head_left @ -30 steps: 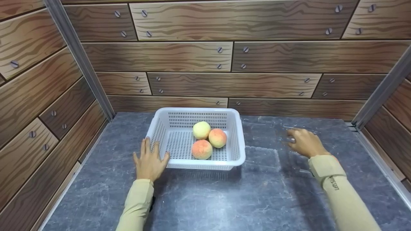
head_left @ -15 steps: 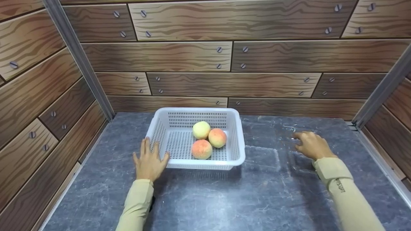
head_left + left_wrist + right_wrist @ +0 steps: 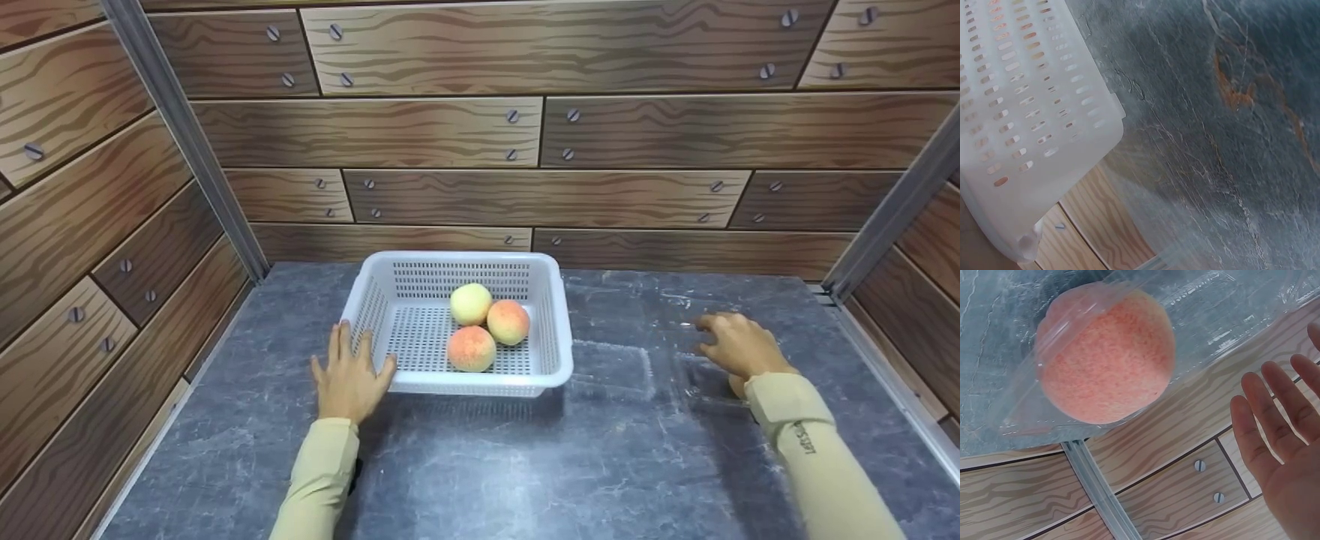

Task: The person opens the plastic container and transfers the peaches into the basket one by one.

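A white perforated plastic basket [image 3: 465, 388] holds a pale yellow peach [image 3: 470, 304] and two redder peaches [image 3: 472, 349]. My left hand [image 3: 349, 384] rests with spread, fairly straight fingers on the basket's near-left corner. To the right, my right hand [image 3: 742, 346] hovers above a clear plastic container [image 3: 1024, 402], its fingers slightly bent and nothing in them. Beneath that hand, the right wrist view shows a rosy peach [image 3: 1109, 354] in the container, partly behind its transparent wall. From the head, this peach is mostly hidden by the wrist.
A dark grey marbled tabletop [image 3: 480, 472] carries everything. Wood-patterned panels [image 3: 450, 199] enclose it at the back and both sides, with metal corner posts [image 3: 191, 135]. The clear container's edges are hard to see from the head.
My right hand has shifted right and slightly nearer to me over the clear container. The left hand, the basket and its peaches have stayed still.
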`<state>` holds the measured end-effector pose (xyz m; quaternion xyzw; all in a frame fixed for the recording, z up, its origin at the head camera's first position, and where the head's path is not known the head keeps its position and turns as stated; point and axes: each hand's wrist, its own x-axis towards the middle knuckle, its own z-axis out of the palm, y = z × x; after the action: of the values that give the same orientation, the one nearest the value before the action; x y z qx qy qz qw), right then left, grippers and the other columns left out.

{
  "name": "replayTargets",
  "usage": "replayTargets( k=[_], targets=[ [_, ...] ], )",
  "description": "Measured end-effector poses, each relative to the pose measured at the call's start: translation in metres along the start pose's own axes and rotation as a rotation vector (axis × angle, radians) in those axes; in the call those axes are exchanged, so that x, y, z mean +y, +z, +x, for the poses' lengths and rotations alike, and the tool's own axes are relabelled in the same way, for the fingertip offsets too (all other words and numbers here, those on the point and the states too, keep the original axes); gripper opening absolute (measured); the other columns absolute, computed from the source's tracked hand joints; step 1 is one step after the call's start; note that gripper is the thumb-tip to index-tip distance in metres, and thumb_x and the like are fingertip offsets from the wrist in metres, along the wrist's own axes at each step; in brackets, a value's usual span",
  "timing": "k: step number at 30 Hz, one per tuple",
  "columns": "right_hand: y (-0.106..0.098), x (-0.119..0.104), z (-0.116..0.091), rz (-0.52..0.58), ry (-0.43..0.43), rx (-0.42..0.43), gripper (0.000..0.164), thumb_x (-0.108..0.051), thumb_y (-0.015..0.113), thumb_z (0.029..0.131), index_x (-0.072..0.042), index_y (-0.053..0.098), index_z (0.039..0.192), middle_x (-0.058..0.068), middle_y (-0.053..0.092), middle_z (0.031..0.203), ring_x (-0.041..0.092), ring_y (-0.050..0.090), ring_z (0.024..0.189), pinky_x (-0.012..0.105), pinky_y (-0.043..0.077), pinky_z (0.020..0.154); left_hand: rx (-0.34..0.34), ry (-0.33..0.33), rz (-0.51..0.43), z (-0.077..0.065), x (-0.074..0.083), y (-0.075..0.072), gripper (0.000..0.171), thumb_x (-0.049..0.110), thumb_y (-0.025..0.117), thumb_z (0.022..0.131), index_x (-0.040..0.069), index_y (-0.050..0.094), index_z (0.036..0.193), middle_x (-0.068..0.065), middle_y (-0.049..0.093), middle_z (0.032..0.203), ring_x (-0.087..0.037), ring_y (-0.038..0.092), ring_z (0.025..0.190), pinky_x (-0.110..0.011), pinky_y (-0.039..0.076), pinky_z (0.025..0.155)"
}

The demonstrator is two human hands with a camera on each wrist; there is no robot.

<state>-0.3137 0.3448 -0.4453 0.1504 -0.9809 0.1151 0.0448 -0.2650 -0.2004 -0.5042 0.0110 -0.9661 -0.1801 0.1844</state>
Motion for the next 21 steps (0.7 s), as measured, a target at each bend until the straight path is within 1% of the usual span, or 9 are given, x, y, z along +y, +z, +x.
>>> replayTargets(
  k=[3, 8, 16, 21],
  targets=[
    [0.0, 0.002, -0.001, -0.002, 0.011, -0.005, 0.037, -0.007, 0.073, 0.086, 0.01, 0.064, 0.118, 0.034, 0.064, 0.114, 0.055, 0.061, 0.101, 0.069, 0.05, 0.081, 0.01, 0.006, -0.006, 0.0, 0.0, 0.0, 0.065, 0.043, 0.053, 0.095, -0.001, 0.055, 0.142, -0.03, 0.033, 0.156, -0.045, 0.026, 0.147, -0.079, 0.021, 0.106],
    [0.002, 0.007, -0.004, -0.023, 0.024, -0.004, 0.035, -0.009, 0.073, 0.085, 0.009, 0.066, 0.114, 0.034, 0.065, 0.111, 0.056, 0.061, 0.099, 0.069, 0.05, 0.08, 0.005, 0.006, -0.012, 0.0, -0.001, 0.0, 0.065, 0.043, 0.054, 0.095, -0.002, 0.054, 0.142, -0.03, 0.033, 0.156, -0.045, 0.025, 0.147, -0.08, 0.019, 0.106],
    [0.005, 0.014, -0.009, -0.018, 0.043, -0.008, 0.038, -0.01, 0.074, 0.086, 0.01, 0.064, 0.116, 0.034, 0.064, 0.114, 0.057, 0.06, 0.101, 0.07, 0.049, 0.082, -0.002, 0.004, -0.009, 0.0, -0.001, 0.001, 0.064, 0.043, 0.054, 0.096, -0.002, 0.054, 0.142, -0.03, 0.032, 0.156, -0.045, 0.025, 0.147, -0.08, 0.019, 0.106],
    [0.007, 0.018, -0.013, -0.016, 0.041, -0.015, 0.032, -0.009, 0.074, 0.086, 0.009, 0.066, 0.111, 0.034, 0.065, 0.111, 0.057, 0.061, 0.1, 0.069, 0.049, 0.08, -0.002, 0.007, 0.002, 0.0, -0.001, 0.0, 0.063, 0.043, 0.054, 0.096, -0.002, 0.054, 0.141, -0.03, 0.033, 0.156, -0.046, 0.026, 0.146, -0.08, 0.021, 0.105]
  ],
)
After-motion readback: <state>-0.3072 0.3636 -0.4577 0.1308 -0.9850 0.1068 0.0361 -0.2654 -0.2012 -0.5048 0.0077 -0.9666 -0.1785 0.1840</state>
